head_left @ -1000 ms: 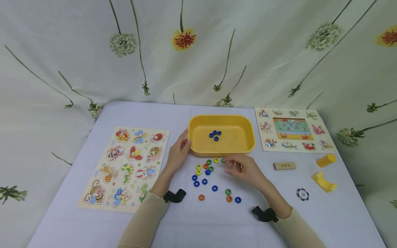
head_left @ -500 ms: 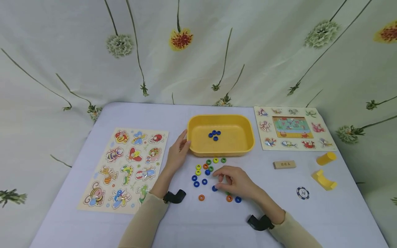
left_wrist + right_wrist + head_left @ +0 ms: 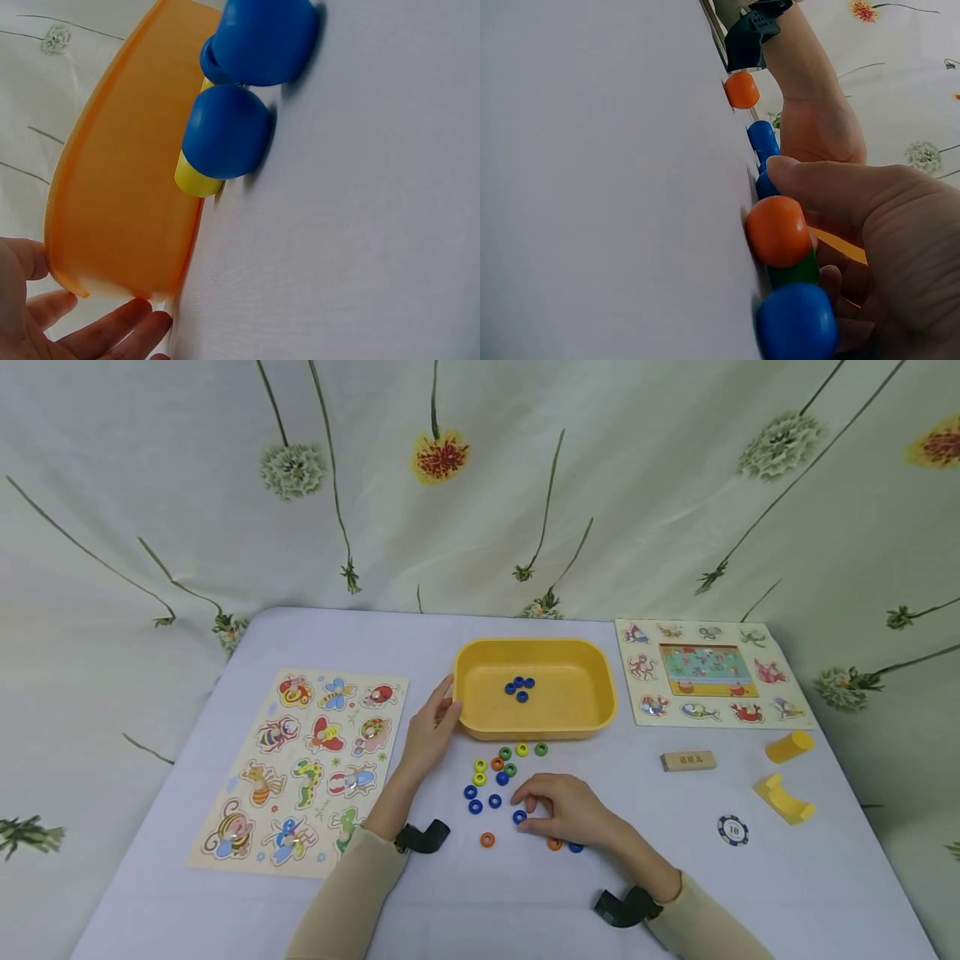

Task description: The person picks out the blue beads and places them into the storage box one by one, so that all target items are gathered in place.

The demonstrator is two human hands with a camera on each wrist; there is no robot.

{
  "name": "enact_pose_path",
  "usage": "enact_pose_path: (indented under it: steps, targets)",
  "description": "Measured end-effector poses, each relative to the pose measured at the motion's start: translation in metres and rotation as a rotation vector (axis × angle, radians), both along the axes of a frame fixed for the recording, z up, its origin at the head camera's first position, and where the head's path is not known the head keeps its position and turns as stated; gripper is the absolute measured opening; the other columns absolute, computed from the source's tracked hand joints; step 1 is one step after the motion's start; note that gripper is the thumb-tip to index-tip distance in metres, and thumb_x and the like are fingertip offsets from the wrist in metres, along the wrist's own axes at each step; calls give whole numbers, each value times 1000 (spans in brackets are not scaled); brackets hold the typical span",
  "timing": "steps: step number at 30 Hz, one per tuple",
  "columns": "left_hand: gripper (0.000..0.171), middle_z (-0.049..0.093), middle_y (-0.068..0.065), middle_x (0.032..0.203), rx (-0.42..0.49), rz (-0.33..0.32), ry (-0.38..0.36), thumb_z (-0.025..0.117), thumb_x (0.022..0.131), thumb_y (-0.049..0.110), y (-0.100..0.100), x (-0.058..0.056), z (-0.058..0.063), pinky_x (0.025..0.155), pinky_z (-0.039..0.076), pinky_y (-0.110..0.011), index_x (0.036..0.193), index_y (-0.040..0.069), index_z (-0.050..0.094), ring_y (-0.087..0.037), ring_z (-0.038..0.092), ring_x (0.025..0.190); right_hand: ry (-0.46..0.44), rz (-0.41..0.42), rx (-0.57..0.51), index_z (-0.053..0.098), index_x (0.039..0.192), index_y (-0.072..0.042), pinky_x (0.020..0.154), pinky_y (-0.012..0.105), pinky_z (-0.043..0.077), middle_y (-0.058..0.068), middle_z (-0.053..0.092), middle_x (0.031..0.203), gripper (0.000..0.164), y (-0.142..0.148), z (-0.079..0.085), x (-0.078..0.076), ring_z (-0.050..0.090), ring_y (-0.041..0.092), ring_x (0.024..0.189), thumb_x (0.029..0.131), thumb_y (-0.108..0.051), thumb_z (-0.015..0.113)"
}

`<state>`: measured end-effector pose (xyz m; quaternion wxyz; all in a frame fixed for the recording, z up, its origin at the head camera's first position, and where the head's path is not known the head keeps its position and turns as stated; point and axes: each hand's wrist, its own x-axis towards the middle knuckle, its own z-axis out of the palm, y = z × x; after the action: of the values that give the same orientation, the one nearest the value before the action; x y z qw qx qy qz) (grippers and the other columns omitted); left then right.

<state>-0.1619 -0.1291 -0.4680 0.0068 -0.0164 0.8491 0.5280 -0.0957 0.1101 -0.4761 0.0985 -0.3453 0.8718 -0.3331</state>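
My left hand (image 3: pixel 431 731) rests against the left end of a yellow plastic tray (image 3: pixel 536 727), fingers fairly straight along its wall. In the left wrist view, fingertips (image 3: pixel 135 309) touch the tray's outer side. Several blue beads (image 3: pixel 522 697) lie inside the tray. Over the table, my right hand (image 3: pixel 573 810) has thumb and index finger on either side of a blue bead (image 3: pixel 520 817), which sits on the cloth. The right wrist view shows the thumb (image 3: pixel 810 176) at that bead; the index fingertip's contact is hidden. An orange bead (image 3: pixel 778 231) and a green bead (image 3: pixel 795 271) are below the thumb.
Several loose blue, yellow, green and orange beads lie before the tray, including an orange bead (image 3: pixel 487 840). An insect puzzle board (image 3: pixel 315 760) lies left, a sea-animal board (image 3: pixel 705 672) back right. A wooden block (image 3: pixel 688 762), yellow cylinder (image 3: pixel 789 747), yellow arch (image 3: pixel 783 799) and chip (image 3: pixel 732 830) lie right.
My right hand has moved from the green bead near the tray toward me, down to the blue bead. The left hand and the tray stay in place.
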Motion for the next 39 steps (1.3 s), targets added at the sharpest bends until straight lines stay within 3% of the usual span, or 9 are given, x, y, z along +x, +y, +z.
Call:
enact_pose_path:
  steps: [4,9,12,16,20,24,32,35,39]
  targets:
    - [48,52,-11,120,-3,9,-5,43,91,39,-2,0,-2,90,44,-39,136,40,28,-24,53,108,12,8,34,63,92,-27,55,16,35,-15,54,75,20,-2,-1,0,44,4,62,74,-33,70]
    - [49,52,-11,120,-5,11,-14,43,91,40,-3,1,-4,90,43,-38,137,40,27,-23,52,108,10,3,-38,64,92,-26,54,17,35,-16,53,76,18,-1,13,-9,44,5,61,75,-29,69]
    - [49,52,-10,120,-11,15,-14,42,90,42,-4,2,-4,91,43,-38,137,40,27,-23,52,109,37,-31,-140,65,93,-22,53,19,37,-14,54,76,18,2,33,-28,45,7,61,76,-24,69]
    - [48,52,-10,120,-13,18,-19,43,90,42,-3,3,-4,91,43,-38,136,42,27,-23,52,109,112,-115,-206,65,92,-14,51,21,37,-6,56,75,17,7,54,-71,44,10,58,77,-17,69]
    - [48,52,-10,120,-14,19,-27,43,90,41,-2,3,-5,91,42,-38,135,43,26,-23,51,109,121,-206,-64,64,91,-12,53,24,37,-3,56,73,15,9,52,-112,44,13,59,78,-17,68]
    - [48,52,-10,119,-18,24,-25,44,90,39,0,2,-7,91,43,-39,135,43,27,-23,52,109,47,-245,146,63,90,-14,59,27,39,-3,56,74,15,6,44,-132,48,15,65,78,-23,67]
    - [49,53,-9,118,-19,6,10,44,90,41,1,0,-8,91,43,-39,136,40,28,-23,53,107,0,-255,311,62,93,-13,65,28,40,0,58,78,17,-4,35,-146,50,17,71,79,-23,66]
    - [50,54,-9,117,-21,3,16,44,90,40,1,0,-8,90,43,-39,137,37,28,-22,53,107,-4,-276,292,62,96,-14,64,28,40,-1,58,78,20,-3,35,-144,50,17,71,79,-24,66]
    - [49,54,-10,116,-27,2,26,43,90,40,-1,0,-5,89,44,-39,137,36,28,-23,53,107,47,-310,167,62,100,-14,58,26,39,-3,57,76,24,0,42,-128,48,16,65,79,-25,66]
